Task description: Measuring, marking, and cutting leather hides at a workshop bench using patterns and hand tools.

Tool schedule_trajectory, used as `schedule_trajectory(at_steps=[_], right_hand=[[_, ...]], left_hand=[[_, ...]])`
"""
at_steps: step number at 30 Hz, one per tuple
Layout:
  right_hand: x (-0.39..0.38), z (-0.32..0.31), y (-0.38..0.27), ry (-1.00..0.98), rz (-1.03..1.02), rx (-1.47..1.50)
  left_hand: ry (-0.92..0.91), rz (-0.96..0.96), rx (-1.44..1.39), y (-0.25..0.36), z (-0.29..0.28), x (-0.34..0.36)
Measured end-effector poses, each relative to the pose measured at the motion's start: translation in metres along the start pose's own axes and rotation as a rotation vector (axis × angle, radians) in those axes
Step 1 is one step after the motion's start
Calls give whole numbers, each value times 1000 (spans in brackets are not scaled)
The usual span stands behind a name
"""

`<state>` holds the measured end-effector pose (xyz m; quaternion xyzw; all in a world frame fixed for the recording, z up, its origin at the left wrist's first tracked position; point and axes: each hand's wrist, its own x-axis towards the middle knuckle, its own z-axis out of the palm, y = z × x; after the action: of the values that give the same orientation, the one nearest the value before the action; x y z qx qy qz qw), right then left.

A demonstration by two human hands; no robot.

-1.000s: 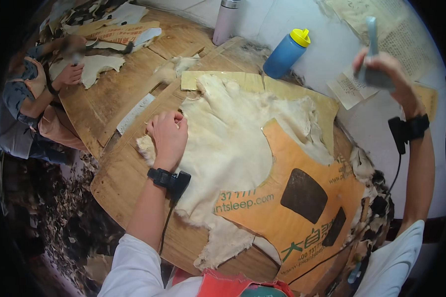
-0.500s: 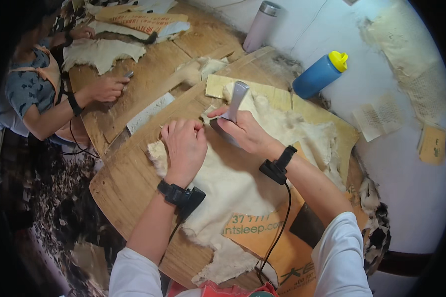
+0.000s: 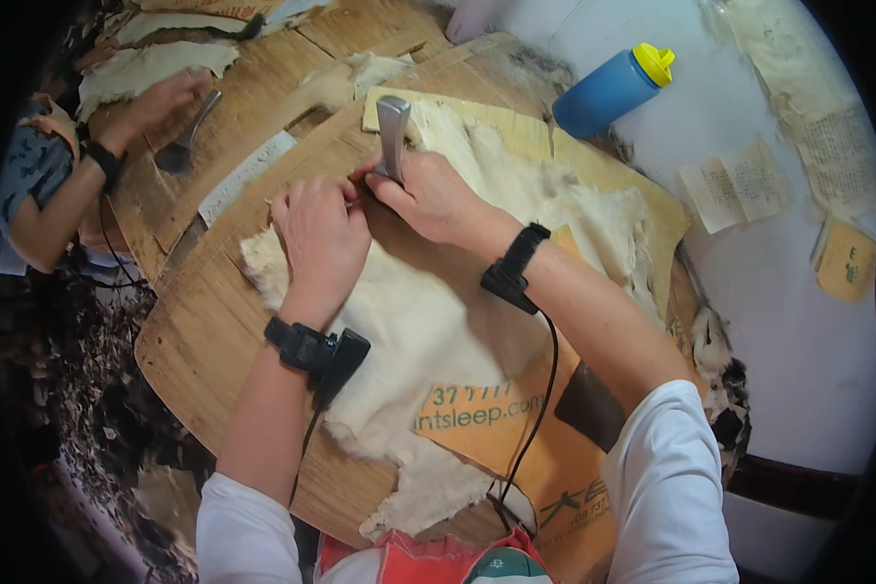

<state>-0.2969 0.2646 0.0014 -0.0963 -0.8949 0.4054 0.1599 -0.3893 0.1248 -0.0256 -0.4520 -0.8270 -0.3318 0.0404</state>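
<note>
Pinned flat under the left hand (image 3: pixel 319 234), palm down and fingers spread, holding nothing: a pale hide (image 3: pixel 438 321) spread across the middle of a curved wooden board (image 3: pixel 190 321), seemingly steadied against slipping. Wrapped tight around the grey handle of a metal scraper (image 3: pixel 392 131): the right hand (image 3: pixel 428 195), blade end hidden at the hide's far edge, just beside the left fingertips. Orange printed sheet (image 3: pixel 516 438) beneath the hide at the near edge, probably as padding. Blue bottle (image 3: pixel 608 90) beyond the far edge. At the neighbouring board's left edge, a co-worker's hand (image 3: pixel 161 102) with a similar tool.
</note>
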Motion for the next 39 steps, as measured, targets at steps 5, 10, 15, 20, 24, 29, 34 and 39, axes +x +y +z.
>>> schedule_trajectory(at_steps=[5,10,15,20,24,29,34,39], right_hand=[[10,2,4,13,46,-62],[-6,-8,-4,-48,47,-10],[-46,-25,-8,-87,27,34],[-69,-27,-12,-56,98,18],[-86,-36,-13,-97,186,42],[-118,-49,-15,-101,204,24],[-146,-52,-16,-101,206,78],[-171,-55,-22,-81,256,95]], left_hand=[[124,135,-59,8,9,-2],[81,40,-177,2,4,1],[146,5,-335,10,-5,2],[148,-2,-442,11,-3,1],[148,-103,-613,15,-7,1],[144,-132,-718,23,-12,2],[133,-109,-850,22,-20,3],[150,9,-782,32,-37,10]])
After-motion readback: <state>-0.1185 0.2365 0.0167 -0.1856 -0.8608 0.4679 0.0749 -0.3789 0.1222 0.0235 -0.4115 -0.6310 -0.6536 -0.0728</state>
